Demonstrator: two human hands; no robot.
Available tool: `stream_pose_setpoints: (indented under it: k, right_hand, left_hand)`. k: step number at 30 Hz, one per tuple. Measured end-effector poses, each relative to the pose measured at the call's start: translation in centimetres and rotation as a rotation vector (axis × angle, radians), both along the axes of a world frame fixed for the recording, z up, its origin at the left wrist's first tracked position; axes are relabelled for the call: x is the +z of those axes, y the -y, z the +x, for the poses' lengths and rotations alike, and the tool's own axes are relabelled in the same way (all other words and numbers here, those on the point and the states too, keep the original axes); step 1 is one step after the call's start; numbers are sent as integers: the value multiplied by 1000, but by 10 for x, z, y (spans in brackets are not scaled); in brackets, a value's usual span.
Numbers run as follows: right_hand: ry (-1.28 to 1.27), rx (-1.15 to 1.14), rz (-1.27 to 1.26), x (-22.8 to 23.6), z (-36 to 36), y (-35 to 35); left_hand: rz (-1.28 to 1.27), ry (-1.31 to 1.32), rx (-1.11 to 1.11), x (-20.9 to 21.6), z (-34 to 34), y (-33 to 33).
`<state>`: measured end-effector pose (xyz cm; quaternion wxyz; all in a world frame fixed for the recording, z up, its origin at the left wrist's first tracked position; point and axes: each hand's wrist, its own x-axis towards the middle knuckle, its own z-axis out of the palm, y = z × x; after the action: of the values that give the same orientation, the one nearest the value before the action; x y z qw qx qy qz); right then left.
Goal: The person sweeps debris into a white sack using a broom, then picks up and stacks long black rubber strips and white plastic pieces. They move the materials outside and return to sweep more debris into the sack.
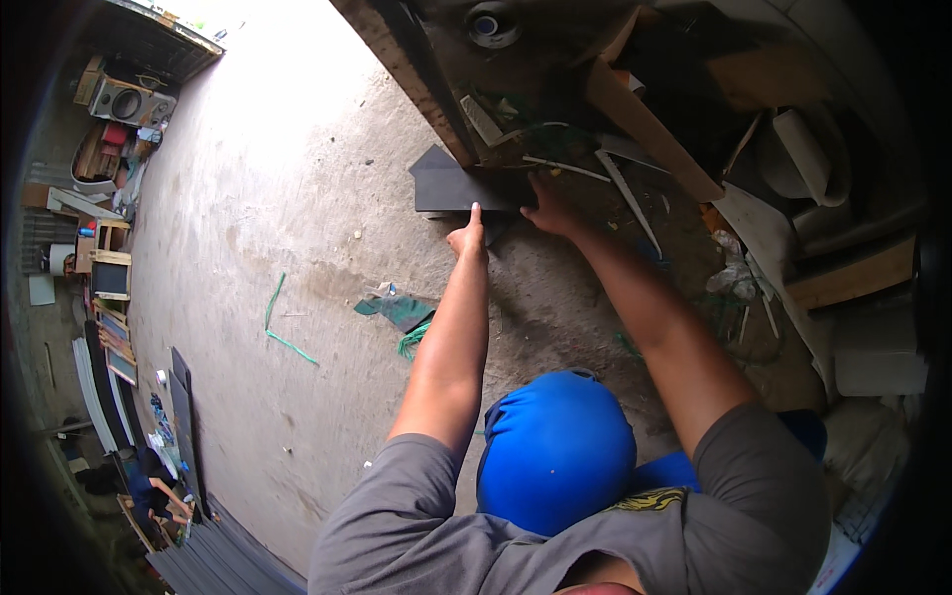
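A short stack of flat dark grey boards (451,188) lies on the concrete floor ahead of me, with an angled corner at its far left. Along the near edge, my left hand (466,236) grips it, thumb on the top face and the other fingers curled under or against the side. My right hand (551,210) clasps the shaded right end, thumb at the near edge and fingers reaching over the far side. How many boards there are is hard to tell in the shadow.
A wooden post (431,94) stands just beyond the boards. Green cloth scrap (402,312) and green strap (270,315) lie on the floor. Cardboard (650,129) and scrap strips clutter the right. My blue-clad knee (560,451) is close below. Another person (159,491) works at far left.
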<state>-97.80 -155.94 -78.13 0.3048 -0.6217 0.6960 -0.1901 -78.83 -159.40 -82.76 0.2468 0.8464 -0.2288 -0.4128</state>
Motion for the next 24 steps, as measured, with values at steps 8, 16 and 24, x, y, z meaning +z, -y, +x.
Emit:
stream_pose_setpoints:
  k: [8, 16, 24]
  right_hand:
    - [-77, 135, 58, 6, 10, -19]
    - [-62, 95, -33, 43, 22, -40]
    - [431, 158, 168, 3, 22, -91]
  left_hand:
    - [-177, -117, -93, 22, 5, -12]
    - [-514, -390, -135, 18, 47, -104]
    - [-654, -715, -329, 15, 29, -183]
